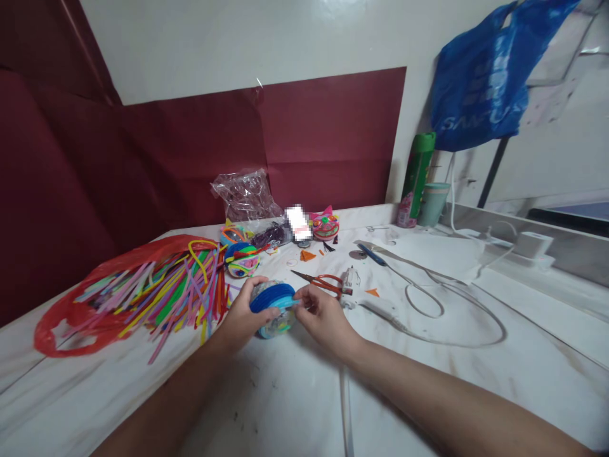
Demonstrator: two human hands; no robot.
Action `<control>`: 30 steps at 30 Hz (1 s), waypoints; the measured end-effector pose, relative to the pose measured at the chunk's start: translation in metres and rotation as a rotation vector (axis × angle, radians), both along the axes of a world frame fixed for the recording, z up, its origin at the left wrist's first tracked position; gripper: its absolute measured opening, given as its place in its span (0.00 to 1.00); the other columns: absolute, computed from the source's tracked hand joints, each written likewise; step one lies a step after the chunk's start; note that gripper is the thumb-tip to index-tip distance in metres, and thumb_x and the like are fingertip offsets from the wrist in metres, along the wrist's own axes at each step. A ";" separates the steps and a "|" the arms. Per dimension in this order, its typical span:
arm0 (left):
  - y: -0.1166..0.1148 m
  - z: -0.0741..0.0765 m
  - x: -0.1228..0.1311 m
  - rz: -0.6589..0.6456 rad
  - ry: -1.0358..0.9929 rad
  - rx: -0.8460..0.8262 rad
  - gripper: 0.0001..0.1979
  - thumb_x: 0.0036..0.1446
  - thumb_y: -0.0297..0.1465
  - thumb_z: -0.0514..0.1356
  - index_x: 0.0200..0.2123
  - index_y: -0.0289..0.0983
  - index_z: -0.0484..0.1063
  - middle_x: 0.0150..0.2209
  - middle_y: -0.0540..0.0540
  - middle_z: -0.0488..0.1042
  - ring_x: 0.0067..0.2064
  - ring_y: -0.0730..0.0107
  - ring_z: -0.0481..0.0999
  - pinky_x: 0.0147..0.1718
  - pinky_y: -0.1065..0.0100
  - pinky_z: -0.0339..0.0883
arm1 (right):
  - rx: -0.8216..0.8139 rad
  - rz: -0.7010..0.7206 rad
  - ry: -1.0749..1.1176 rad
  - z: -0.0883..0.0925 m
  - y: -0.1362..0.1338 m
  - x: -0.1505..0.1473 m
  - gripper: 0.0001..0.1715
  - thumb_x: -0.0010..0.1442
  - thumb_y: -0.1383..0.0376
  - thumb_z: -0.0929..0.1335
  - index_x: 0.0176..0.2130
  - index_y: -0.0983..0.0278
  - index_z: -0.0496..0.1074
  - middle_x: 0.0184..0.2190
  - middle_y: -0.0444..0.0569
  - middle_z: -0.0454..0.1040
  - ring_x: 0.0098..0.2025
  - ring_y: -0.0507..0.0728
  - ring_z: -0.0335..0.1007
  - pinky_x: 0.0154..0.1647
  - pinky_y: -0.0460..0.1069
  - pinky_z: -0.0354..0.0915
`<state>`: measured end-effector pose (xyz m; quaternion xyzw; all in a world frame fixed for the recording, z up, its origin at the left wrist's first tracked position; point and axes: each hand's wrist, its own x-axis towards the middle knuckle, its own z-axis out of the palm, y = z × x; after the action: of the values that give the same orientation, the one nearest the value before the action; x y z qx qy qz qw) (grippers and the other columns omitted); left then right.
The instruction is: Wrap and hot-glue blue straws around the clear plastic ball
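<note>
A clear round ball (273, 329) has dark-blue and light-blue pipe cleaners (278, 297) wound in bands around its upper part. My left hand (242, 317) is closed around the ball's left side, thumb across the front and fingers behind. On the right edge of the ball, my right hand (323, 317) pinches at the light-blue pipe cleaner (291, 301); the exact tip is partly covered by the fingers. Just behind the right hand lie orange-handled scissors (326, 280) and a white glue gun (373, 304).
A red plastic bag (52, 330) of colourful pipe cleaners (166, 298) spreads at left. Decorated balls (242, 260) stand behind, near a phone (299, 223). A blue-handled tool (373, 254) and cords lie right. A green can (417, 181) and a cup (432, 204) stand at the back right.
</note>
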<state>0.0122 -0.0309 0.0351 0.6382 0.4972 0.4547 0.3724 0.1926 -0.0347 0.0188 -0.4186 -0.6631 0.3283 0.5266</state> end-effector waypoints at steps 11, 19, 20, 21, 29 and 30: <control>0.007 -0.010 -0.001 -0.068 -0.452 -0.152 0.25 0.43 0.32 0.63 0.46 0.40 0.63 0.40 0.48 0.72 0.39 0.63 0.74 0.36 0.65 0.67 | -0.043 0.021 0.080 -0.005 0.010 0.008 0.05 0.52 0.66 0.62 0.30 0.63 0.66 0.24 0.44 0.68 0.27 0.53 0.66 0.29 0.48 0.64; 0.011 -0.017 -0.002 -0.099 -0.605 -0.201 0.22 0.47 0.32 0.63 0.47 0.39 0.64 0.38 0.47 0.75 0.39 0.63 0.76 0.38 0.65 0.68 | -0.027 -0.016 0.056 -0.001 0.008 0.009 0.07 0.49 0.67 0.60 0.30 0.62 0.66 0.21 0.41 0.65 0.23 0.52 0.61 0.26 0.46 0.59; 0.011 -0.018 -0.002 -0.098 -0.618 -0.203 0.22 0.47 0.32 0.63 0.47 0.39 0.64 0.38 0.47 0.76 0.40 0.63 0.76 0.38 0.65 0.68 | -0.027 -0.016 0.054 0.000 0.008 0.010 0.07 0.50 0.67 0.60 0.30 0.62 0.66 0.21 0.40 0.64 0.22 0.52 0.60 0.25 0.46 0.58; 0.012 -0.018 -0.003 -0.096 -0.628 -0.204 0.22 0.46 0.32 0.63 0.47 0.39 0.64 0.38 0.47 0.76 0.40 0.62 0.76 0.38 0.65 0.68 | -0.033 -0.014 0.053 0.000 0.008 0.010 0.07 0.50 0.67 0.60 0.30 0.62 0.66 0.20 0.40 0.63 0.22 0.51 0.59 0.24 0.45 0.57; 0.013 -0.018 0.002 -0.079 -0.657 -0.191 0.22 0.43 0.30 0.66 0.43 0.38 0.66 0.36 0.48 0.76 0.37 0.65 0.76 0.36 0.68 0.68 | 0.031 0.051 -0.001 -0.003 0.005 0.006 0.04 0.53 0.66 0.63 0.33 0.63 0.66 0.22 0.41 0.65 0.25 0.52 0.62 0.28 0.46 0.60; 0.013 -0.018 0.002 -0.087 -0.651 -0.188 0.22 0.43 0.29 0.66 0.43 0.38 0.66 0.35 0.48 0.76 0.36 0.66 0.76 0.36 0.68 0.68 | 0.042 0.050 -0.021 -0.003 0.004 0.005 0.04 0.54 0.66 0.63 0.32 0.63 0.67 0.23 0.42 0.66 0.26 0.52 0.63 0.29 0.46 0.60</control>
<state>0.0142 -0.0182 0.0172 0.4430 0.3645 0.5704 0.5879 0.1978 -0.0303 0.0159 -0.3939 -0.6858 0.3229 0.5199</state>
